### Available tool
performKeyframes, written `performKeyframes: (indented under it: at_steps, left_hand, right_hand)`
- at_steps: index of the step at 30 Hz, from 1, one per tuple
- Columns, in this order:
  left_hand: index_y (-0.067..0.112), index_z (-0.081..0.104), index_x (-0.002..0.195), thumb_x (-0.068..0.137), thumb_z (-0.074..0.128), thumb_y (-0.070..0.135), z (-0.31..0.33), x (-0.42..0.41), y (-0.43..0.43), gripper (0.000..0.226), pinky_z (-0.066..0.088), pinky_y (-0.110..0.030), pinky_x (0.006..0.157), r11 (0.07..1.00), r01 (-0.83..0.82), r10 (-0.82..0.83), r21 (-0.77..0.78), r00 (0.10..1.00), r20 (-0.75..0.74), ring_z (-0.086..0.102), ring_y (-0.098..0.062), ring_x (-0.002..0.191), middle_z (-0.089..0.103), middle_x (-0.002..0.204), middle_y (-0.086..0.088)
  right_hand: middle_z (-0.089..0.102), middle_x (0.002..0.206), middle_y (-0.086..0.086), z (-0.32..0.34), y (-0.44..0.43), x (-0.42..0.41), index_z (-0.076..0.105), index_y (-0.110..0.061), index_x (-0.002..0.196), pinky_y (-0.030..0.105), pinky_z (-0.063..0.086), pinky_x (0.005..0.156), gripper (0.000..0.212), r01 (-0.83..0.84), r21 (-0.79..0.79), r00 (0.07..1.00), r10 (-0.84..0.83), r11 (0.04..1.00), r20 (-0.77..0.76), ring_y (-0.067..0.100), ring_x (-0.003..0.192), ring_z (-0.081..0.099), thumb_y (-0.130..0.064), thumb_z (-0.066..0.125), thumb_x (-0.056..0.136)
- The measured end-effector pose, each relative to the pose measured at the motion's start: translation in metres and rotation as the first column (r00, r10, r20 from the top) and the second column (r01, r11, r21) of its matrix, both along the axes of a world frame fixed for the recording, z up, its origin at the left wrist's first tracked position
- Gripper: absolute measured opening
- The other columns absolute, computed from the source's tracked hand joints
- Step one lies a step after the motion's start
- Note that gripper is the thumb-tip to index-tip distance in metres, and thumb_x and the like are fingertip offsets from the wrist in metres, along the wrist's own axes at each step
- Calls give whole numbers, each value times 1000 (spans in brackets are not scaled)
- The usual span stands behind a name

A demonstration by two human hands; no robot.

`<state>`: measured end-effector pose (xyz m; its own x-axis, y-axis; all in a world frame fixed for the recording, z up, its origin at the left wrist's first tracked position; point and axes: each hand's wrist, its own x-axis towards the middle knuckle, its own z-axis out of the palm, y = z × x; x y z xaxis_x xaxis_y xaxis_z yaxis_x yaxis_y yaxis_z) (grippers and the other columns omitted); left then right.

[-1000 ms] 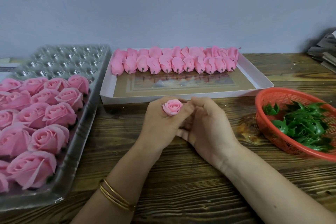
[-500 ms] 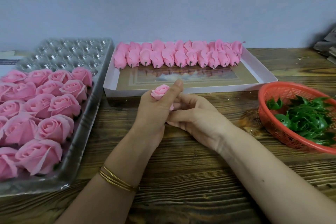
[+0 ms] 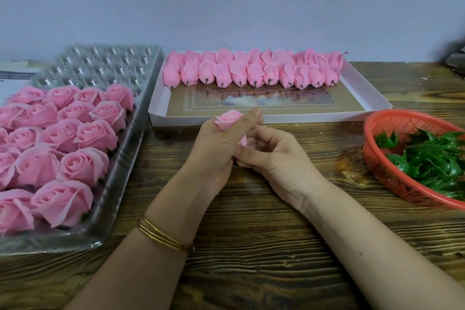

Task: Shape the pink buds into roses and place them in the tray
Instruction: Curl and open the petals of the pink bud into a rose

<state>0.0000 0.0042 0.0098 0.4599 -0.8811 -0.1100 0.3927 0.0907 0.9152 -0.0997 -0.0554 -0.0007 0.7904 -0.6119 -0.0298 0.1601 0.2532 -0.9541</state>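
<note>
Spanning the view, the wooden table [image 3: 251, 272] carried everything. The clear tray [image 3: 125, 158], holding finished roses [image 3: 83, 166], sat left of the white box [image 3: 302, 118]. Unshaped buds [image 3: 251, 70] lined the box's far wall. The red basket [image 3: 392, 178] stood right of the box. Just in front of the box, your left hand [image 3: 216, 153] gripped the pink bud [image 3: 227, 119] between thumb and fingers, raised off the table. Your right hand [image 3: 274, 161] pinched its lower petal with curled fingers.
</note>
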Motion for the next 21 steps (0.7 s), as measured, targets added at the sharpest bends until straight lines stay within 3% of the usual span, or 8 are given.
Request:
performKeyframes:
  at_steps: [3,9,11,13,16,18,21]
  left_hand:
    - [-2,63,104,72,72,29,2,2,3,46,51,-31,69,998,60,-60,1,998,33,59,-27,80,57,86,-16]
    - [-5,67,107,73,70,30,1,6,4,48,42,-44,88,994,97,-101,52,992,72,54,-30,95,57,97,-19]
    - [-1,69,106,75,69,33,0,7,3,46,45,-45,91,992,102,-108,69,990,87,56,-29,96,60,97,-15]
    - [2,71,99,74,70,35,0,6,3,41,52,-37,85,995,81,-85,56,993,79,62,-24,90,64,91,-10]
    - [-14,64,102,74,72,32,-3,2,1,54,58,-27,67,1000,16,-16,3,999,36,67,-19,73,65,85,-15]
    - [-18,59,104,82,72,25,-5,0,0,50,59,-27,68,1000,-19,19,-2,999,38,67,-21,72,64,86,-19]
    - [-16,61,105,87,70,19,-6,-1,-2,40,58,-31,74,1000,-20,19,16,997,70,64,-24,79,64,88,-20]
  right_hand:
    - [64,73,-3,1,-3,-3,67,-6,105,16,52,71,32,-91,74,996,91,993,9,7,74,62,-5,66,73]
    - [63,81,3,5,-6,-7,65,-8,100,21,55,75,25,-191,201,981,193,961,10,9,78,64,-9,61,75]
    - [65,81,2,6,-6,-8,66,-8,97,23,57,77,22,-213,243,977,210,946,38,10,77,64,-8,60,77]
    - [66,82,5,5,-5,-7,66,-3,102,25,58,80,28,-191,247,982,184,950,52,13,78,65,-6,62,75]
    - [66,90,16,1,-1,-4,62,10,110,34,55,91,39,-61,113,998,62,992,2,23,89,65,5,69,72]
    - [66,89,18,-2,1,-2,60,15,108,39,52,95,38,40,-24,998,-41,999,-51,27,90,63,13,72,72]
    - [66,82,16,-4,2,-1,61,15,102,38,52,88,31,118,-158,985,-136,980,-109,23,82,62,13,73,73]
